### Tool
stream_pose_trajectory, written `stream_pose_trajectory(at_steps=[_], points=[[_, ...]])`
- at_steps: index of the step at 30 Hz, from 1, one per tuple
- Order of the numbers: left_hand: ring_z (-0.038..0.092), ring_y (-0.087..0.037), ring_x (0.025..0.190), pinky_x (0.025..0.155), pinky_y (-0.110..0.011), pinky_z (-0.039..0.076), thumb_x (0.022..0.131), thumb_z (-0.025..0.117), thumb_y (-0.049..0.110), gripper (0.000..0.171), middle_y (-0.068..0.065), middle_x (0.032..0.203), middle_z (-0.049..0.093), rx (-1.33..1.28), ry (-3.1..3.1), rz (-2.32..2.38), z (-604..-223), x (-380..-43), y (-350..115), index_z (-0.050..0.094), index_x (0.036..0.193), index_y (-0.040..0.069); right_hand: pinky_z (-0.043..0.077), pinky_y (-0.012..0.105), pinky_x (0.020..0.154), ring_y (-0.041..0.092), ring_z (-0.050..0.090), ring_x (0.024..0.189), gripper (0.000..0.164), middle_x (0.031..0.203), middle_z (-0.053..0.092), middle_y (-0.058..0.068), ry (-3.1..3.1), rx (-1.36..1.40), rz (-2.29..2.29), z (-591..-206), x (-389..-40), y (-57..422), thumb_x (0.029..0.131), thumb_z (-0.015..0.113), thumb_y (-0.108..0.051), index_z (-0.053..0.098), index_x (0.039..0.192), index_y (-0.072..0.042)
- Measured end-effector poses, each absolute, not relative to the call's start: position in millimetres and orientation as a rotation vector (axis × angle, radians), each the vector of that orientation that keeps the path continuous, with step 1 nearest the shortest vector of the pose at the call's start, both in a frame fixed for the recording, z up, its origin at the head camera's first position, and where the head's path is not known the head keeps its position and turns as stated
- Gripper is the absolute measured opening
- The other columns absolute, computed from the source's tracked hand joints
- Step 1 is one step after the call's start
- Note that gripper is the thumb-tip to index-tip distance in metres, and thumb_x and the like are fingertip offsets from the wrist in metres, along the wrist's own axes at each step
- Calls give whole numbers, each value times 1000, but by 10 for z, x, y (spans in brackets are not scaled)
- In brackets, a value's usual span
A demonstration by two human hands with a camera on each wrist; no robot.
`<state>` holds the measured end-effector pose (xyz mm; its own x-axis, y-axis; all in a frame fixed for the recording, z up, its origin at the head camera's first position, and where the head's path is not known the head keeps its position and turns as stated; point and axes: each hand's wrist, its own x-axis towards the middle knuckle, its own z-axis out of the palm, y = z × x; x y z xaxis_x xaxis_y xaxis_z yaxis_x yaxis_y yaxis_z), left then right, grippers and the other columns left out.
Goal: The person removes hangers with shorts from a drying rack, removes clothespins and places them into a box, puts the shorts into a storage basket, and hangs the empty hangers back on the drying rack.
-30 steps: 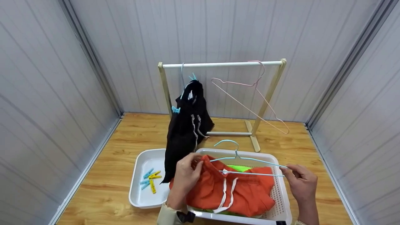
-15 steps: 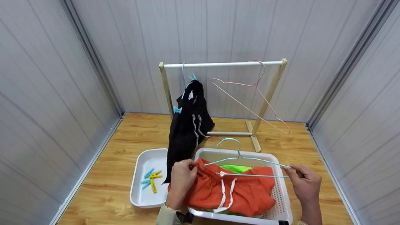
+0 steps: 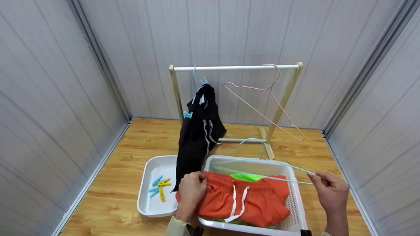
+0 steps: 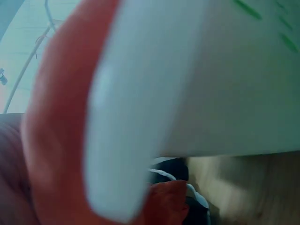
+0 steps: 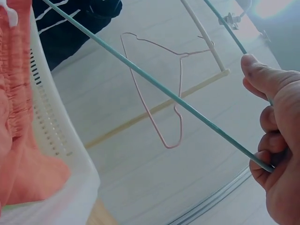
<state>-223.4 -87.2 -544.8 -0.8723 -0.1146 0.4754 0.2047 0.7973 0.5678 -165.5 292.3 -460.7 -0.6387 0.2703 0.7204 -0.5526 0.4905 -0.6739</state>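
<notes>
Orange shorts (image 3: 262, 203) with white drawstrings lie in the white laundry basket (image 3: 297, 203), over something bright green (image 3: 247, 177). At their left waistband corner, my left hand (image 3: 192, 191) pinches the cloth, its fingertips partly hidden. My right hand (image 3: 333, 191) grips one end of a light blue wire hanger (image 3: 295, 167), fingers curled round it, as the right wrist view also shows. The hanger hovers above the basket, blurred on its left side and apart from the shorts.
A rack (image 3: 236, 68) stands behind, carrying black drawstring shorts (image 3: 197, 141) on a hanger with blue clothespins, and a bare pink hanger (image 3: 252, 88). Left of the basket, a white tray (image 3: 141, 196) holds several blue and yellow clothespins (image 3: 161, 193). Panel walls enclose the floor.
My right hand has moved right, drawing the hanger out of the orange waistband. My left hand has gone slightly down and left, still pinching the waistband, which now lies lower.
</notes>
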Motion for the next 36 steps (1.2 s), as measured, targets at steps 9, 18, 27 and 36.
stream_pose_trajectory(at_steps=[9,18,27,36], points=[[57,-29,48,40,-42,42,67,75,6,33,-2,52,53,-138,-2525,-637,-5559,-2196,-653,51,49,20,31,17,49,4,37,49,8,53,47,1,-1923,109,1241,-4582,-1629,2887,75,70,20,68,78,13],[57,-29,50,41,-42,45,61,73,4,15,-8,54,55,-219,-2578,-292,-5669,-2061,-398,61,56,11,41,11,53,1,53,55,8,67,66,4,-1920,114,1228,-4598,-1616,2758,76,70,19,71,81,12],[58,-19,58,49,-32,48,72,72,17,16,-4,61,59,-371,-2725,-50,-5765,-1865,-163,64,60,12,45,10,57,-2,60,60,9,73,70,4,-1873,97,1229,-4632,-1655,2621,77,69,18,71,85,13],[56,-20,72,66,-31,46,77,67,16,14,-9,78,59,-521,-2722,-10,-5743,-1840,-175,65,77,2,47,14,49,3,60,51,10,69,69,5,-1714,58,1416,-4702,-1683,2534,77,68,20,67,88,18]])
